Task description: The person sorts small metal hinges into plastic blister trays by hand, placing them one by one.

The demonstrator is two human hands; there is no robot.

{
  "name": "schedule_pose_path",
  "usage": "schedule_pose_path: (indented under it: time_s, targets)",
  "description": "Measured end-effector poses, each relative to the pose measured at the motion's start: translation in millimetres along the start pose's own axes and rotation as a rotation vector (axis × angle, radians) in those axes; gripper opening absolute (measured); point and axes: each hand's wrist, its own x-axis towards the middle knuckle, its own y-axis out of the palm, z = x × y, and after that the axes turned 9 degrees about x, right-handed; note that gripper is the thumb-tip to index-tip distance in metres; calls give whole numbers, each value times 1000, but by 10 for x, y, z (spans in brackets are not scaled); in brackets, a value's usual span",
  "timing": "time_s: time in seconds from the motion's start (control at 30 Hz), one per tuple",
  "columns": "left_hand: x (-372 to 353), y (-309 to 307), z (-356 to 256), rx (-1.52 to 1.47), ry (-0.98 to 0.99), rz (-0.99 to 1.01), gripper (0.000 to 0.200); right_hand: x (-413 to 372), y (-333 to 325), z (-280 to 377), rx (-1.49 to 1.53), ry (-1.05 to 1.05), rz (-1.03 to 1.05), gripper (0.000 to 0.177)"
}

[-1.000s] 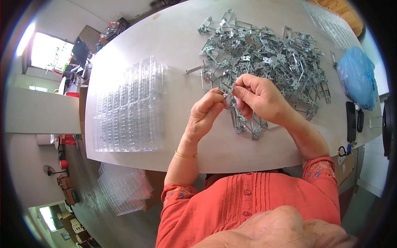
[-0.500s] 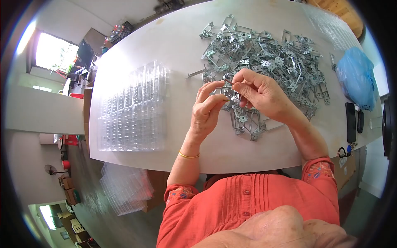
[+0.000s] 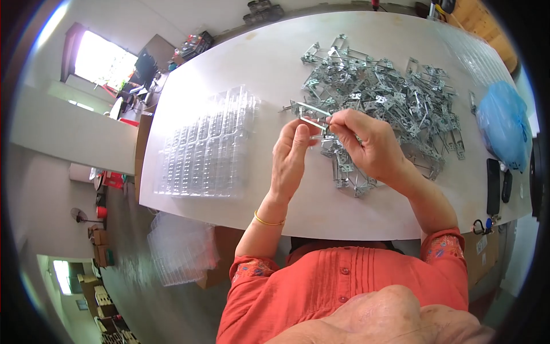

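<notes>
One thin silvery metal strip [image 3: 314, 121] — pinched between both hands' fingers [image 3: 329, 123].

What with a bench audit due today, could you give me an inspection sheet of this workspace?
Surface: white table, bare along its near edge and far left part.
Job's things: one small metal bracket held above the table; a tangled bracket pile behind it; clear plastic trays to the left.
Clutter: blue plastic bag and a dark phone at the right end.
Hands: left hand and right hand both pinch the bracket with their fingers.
Cables: nothing seen.
Surroundings: bright window at far left; more clear trays stacked below the table edge.
</notes>
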Motion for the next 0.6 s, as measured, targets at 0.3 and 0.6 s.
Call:
schedule_pose_path:
  time_s: [0.3,0.6]
  targets:
    - [-189,-86,-247,-344,-172,70,47,-164,196,97,-273,-388,218,14]
    - [-300,-178,-147,-416,-202,21,48,-181,84,431,-14,-144,219,8]
